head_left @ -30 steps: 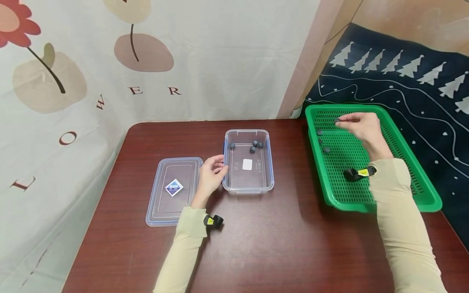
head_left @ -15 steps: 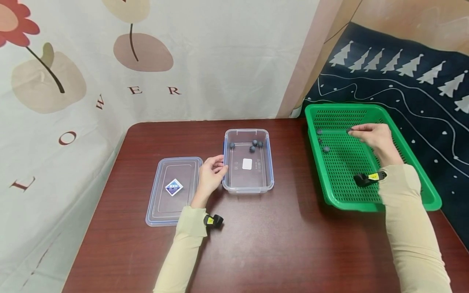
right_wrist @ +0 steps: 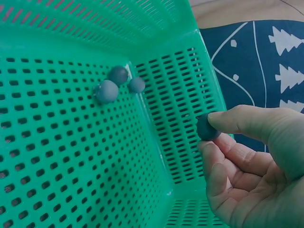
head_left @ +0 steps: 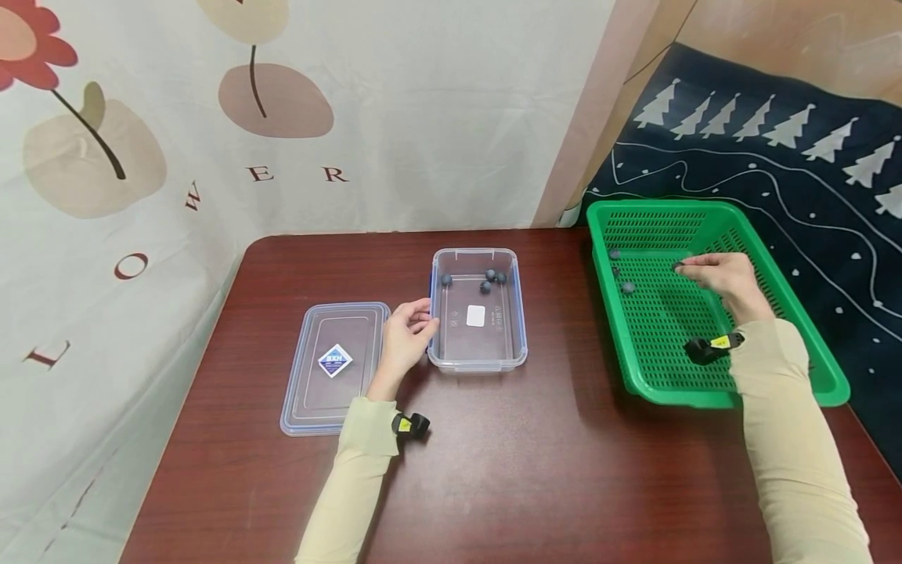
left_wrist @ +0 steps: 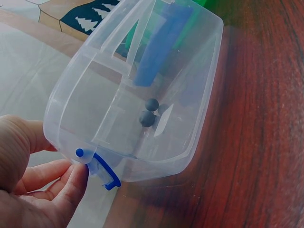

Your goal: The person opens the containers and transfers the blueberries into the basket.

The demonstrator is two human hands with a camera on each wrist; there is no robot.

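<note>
Right hand: the right hand (head_left: 722, 276) is above the green perforated basket (head_left: 789, 313), thumb and forefinger pinching one dark blue ball (right_wrist: 207, 127); in the right wrist view the other fingers curl loosely under it.
Held ball: it sits between the fingertips (right_wrist: 223, 121), lifted off the basket floor and near the basket's inner wall.
Balls in basket: three more dark balls (right_wrist: 108, 91) lie close together in the far left corner of the basket, well apart from the pinched one.
Left hand: the left hand (head_left: 405, 333) rests at the left side of the clear plastic container (head_left: 479, 356); its fingers (left_wrist: 71, 183) touch the wall beside the blue latch (left_wrist: 105, 173), lightly curled against it, and whether they really grasp it cannot be told.
Container contents: four dark balls (head_left: 491, 276) lie at the container's far end, one off to the left of the other three.
Lid: the clear lid (head_left: 331, 368) lies flat on the table just left of the left hand, its blue diamond label facing up.
Table: a dark red-brown wooden table (head_left: 493, 470) bears the container, lid and basket.
</note>
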